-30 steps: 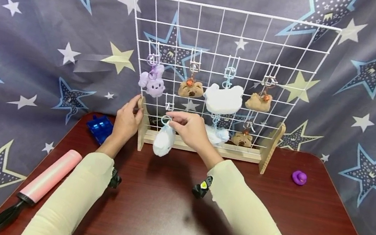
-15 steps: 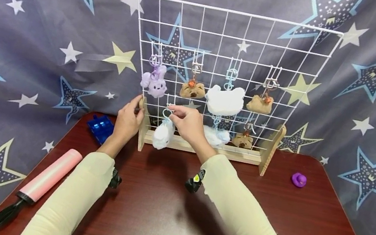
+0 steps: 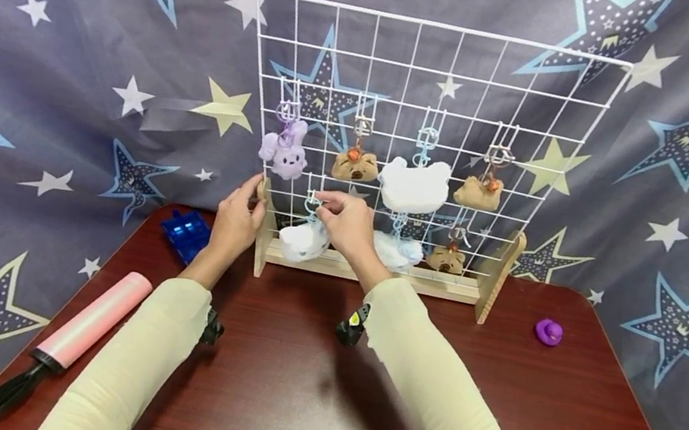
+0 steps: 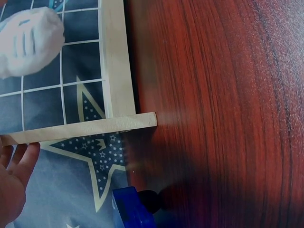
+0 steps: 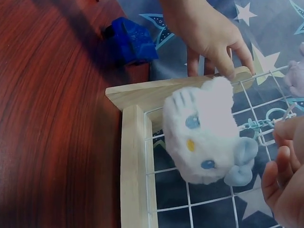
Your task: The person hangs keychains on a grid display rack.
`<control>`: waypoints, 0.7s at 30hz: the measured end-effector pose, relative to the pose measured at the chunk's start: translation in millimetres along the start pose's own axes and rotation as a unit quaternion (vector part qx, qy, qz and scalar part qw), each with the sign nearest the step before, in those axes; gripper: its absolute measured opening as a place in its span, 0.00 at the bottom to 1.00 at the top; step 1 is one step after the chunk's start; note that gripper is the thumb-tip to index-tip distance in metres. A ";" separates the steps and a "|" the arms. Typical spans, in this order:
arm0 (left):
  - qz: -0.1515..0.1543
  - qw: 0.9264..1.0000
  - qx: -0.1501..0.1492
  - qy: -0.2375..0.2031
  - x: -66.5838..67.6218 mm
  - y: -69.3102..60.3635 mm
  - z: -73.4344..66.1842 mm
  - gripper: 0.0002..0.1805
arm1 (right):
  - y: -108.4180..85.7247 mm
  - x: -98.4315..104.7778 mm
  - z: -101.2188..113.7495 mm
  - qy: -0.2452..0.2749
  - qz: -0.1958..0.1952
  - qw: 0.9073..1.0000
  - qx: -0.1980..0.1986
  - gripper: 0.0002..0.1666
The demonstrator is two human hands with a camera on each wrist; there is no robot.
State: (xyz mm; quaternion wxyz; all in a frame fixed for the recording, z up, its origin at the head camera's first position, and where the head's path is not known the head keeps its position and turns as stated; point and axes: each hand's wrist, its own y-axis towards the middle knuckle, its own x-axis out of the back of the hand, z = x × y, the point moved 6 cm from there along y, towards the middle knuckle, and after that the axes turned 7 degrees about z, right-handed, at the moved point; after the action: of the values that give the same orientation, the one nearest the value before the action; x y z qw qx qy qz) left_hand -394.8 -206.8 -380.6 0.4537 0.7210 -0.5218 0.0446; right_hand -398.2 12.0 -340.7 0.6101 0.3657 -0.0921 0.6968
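Note:
A white plush cat keychain [image 3: 304, 240] with a blue bow hangs at the lower left of a white wire grid rack [image 3: 420, 23]. My right hand [image 3: 352, 226] pinches it near its light blue ring [image 5: 278, 114], right at a white hook; whether the ring is round the hook is hard to tell. In the right wrist view the plush face [image 5: 204, 137] points to the camera. My left hand [image 3: 237, 221] grips the rack's left wooden upright [image 4: 85, 128], its fingers [image 4: 28, 159] against the wood.
Other plush keychains hang there: a lilac rabbit [image 3: 285, 157], brown bears [image 3: 355, 165] and white ones [image 3: 414, 185]. On the table [image 3: 286, 389] lie a blue plastic object [image 3: 186, 235], a pink pump [image 3: 98, 318] and a purple duck [image 3: 548, 332].
My right hand has risen slightly, bringing the white keychain up to the hook. The plush has swung from hanging lengthwise to lying more sideways. My left hand stays on the upright.

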 end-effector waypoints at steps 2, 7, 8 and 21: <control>-0.001 1.000 0.000 0.000 -0.9 -0.4 0.1 0.28 | -0.4 0.6 -1.1 -0.002 -0.005 1.000 -0.002 0.14; 0.008 1.000 0.013 -0.002 -5.9 0.9 -0.5 0.28 | -4.4 6.9 -7.7 -0.011 -0.016 1.000 -0.004 0.12; 0.012 1.000 0.017 -0.004 -7.3 1.8 -0.7 0.28 | -6.0 8.9 -9.5 -0.011 -0.015 1.000 -0.005 0.12; 0.043 0.997 0.059 -0.030 0.6 -1.1 -12.1 0.35 | -48.5 31.9 -15.9 -0.007 0.044 0.998 0.036 0.14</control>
State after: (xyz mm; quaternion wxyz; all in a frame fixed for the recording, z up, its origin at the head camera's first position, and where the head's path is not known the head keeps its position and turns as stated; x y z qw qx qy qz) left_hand -388.7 -198.7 -373.9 0.3922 0.7244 -0.5622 0.0731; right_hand -359.6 57.7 -347.7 0.5645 0.3877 -0.0869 0.7235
